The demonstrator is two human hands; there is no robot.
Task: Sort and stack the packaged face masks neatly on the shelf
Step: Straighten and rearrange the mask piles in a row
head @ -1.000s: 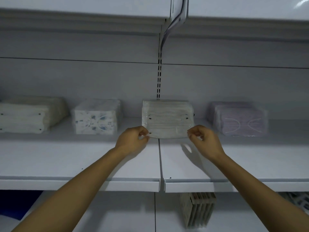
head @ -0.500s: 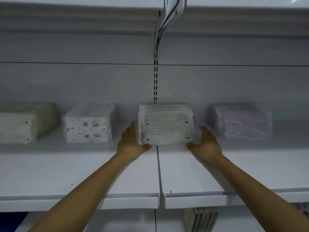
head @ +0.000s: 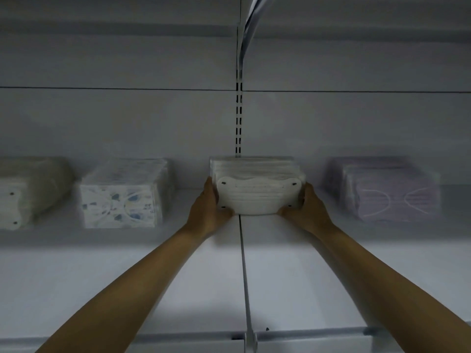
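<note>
1. Two hands bracket the white stack [head: 257,189] of packaged masks, which stands on the shelf [head: 178,276] between them, straddling the seam [head: 244,271] where two shelf boards meet.
2. The left hand [head: 209,210] lays straight fingers up the stack's left side, thumb along the lower front edge. The right hand [head: 305,207] mirrors it on the other side. Both press inward, and neither closes round the stack.
3. A second ago the fingertips of both hands pinched the lower corners of the front pack, which hung loose ahead of the pile. Half a second ago the palms had moved to the sides. Now that front pack sits flush with the packs behind it.
4. My reading is that the pack is placed and the step in hand is squaring the pile, so this colour looks close to finished.
5. The shelf holds four piles in a row, each of one kind:
   - a blue-patterned stack [head: 122,197] lies out past the left hand, apart from it;
   - a cream stack [head: 28,189] sits further out the same way, cut by the frame edge;
   - a lilac stack [head: 387,192] lies out past the right hand, near it but not touching.
6. Beyond both hands, the slotted upright [head: 238,118] rises behind the white stack.
</note>
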